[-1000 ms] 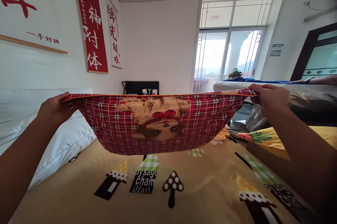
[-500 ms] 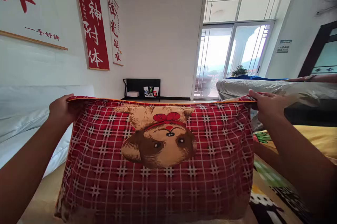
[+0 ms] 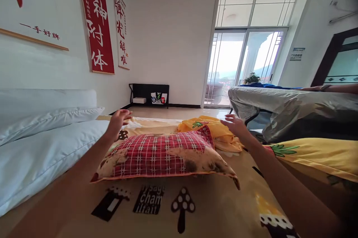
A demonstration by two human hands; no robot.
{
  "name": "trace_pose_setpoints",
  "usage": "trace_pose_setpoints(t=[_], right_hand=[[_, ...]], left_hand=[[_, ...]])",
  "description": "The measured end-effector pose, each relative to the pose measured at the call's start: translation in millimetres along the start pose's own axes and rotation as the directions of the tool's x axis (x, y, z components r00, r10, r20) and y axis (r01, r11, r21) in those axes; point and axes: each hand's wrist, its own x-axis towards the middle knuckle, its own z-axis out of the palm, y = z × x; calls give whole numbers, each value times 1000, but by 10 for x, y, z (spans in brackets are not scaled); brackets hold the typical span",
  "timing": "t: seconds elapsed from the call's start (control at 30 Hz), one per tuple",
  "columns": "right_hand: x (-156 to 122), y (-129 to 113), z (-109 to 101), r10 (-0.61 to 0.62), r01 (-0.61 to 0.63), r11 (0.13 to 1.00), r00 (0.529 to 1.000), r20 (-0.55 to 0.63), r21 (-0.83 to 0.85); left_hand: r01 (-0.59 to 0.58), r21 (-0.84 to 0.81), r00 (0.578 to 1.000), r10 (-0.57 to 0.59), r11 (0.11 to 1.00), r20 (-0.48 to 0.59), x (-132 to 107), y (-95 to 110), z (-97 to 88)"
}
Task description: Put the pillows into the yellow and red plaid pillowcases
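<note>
A plump, rectangular fabric pillow in red plaid with white lines (image 3: 156,152) and tan-and-brown printed patches lies broadside over a tan bedsheet printed with dark motifs (image 3: 220,212). Orange piping trims its near edge. Its far right corner points up; its near right corner droops. Whether the near edge touches the bedsheet is unclear.

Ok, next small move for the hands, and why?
I'd probably lower the right hand to the plaid pillow and straighten its near right corner, which looks bent downward. That hand and the left hand both look open, neither holding the pillow.
</note>
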Motion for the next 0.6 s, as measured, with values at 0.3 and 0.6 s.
trace_pose_setpoints(t=[0.3,0.6], right_hand=[[-284,-670,559,-465,513,792,858,217,-331],[-953,154,1889,3,314,802,848,530,-508]], left_hand=[[-319,149,891,242,936,384,-149,244,626],[-464,815,878,59,348,475,-343,-1387,894]])
